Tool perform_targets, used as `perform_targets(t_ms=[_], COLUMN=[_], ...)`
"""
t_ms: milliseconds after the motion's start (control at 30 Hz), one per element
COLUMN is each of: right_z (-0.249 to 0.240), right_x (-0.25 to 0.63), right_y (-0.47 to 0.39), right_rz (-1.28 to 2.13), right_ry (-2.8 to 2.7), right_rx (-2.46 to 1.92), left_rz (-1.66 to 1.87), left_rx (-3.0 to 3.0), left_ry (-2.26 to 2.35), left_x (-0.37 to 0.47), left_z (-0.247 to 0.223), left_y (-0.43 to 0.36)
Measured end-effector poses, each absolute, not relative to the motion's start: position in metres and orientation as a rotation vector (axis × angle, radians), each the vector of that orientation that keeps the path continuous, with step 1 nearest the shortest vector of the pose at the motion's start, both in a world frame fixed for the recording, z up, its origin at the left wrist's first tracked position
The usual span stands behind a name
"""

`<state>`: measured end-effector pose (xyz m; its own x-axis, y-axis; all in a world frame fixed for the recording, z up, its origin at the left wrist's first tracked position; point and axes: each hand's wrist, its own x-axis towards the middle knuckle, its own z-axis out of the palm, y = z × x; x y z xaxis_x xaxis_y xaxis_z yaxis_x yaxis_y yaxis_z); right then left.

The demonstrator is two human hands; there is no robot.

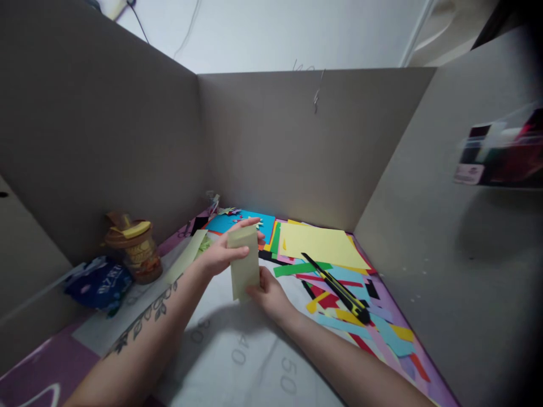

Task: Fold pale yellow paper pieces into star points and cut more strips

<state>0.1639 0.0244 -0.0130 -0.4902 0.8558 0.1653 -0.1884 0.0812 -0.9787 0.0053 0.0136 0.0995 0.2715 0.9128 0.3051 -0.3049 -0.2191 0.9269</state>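
Observation:
A pale yellow strip of paper (245, 268), seemingly folded, stands upright between my two hands above the white sheet. My left hand (227, 249) grips its upper part, thumb across the near face and the other fingers behind. Lower down, my right hand (271, 294) pinches the bottom right edge with thumb and fingers. Left of my left hand lies another pale strip of paper (186, 257) with some green pieces beside it. Beyond my hands is a blue sheet (266, 225) with small paper cut-outs on it.
On the right, a black and yellow utility knife (339, 288) rests on coloured paper scraps (392, 333). Behind it lie stacked sheets (318, 240). A brown cup (142, 254) and a blue packet (99, 282) stand left. Grey panels (288, 152) enclose the table.

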Motion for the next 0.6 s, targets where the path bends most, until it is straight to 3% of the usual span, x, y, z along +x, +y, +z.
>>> perform_targets(t_ms=[433,600], right_z=[0.000,0.007], right_x=[0.165,0.170], right_y=[0.023,0.022], right_rz=[1.640,1.787], right_ry=[-1.484,-1.439], right_rx=[-0.792,-0.862], left_rz=[1.225,1.421], left_rx=[1.255,0.995], left_ry=[0.634,0.809], left_x=[0.011,0.015], left_z=[0.081,0.057], left_y=[0.004,0.003])
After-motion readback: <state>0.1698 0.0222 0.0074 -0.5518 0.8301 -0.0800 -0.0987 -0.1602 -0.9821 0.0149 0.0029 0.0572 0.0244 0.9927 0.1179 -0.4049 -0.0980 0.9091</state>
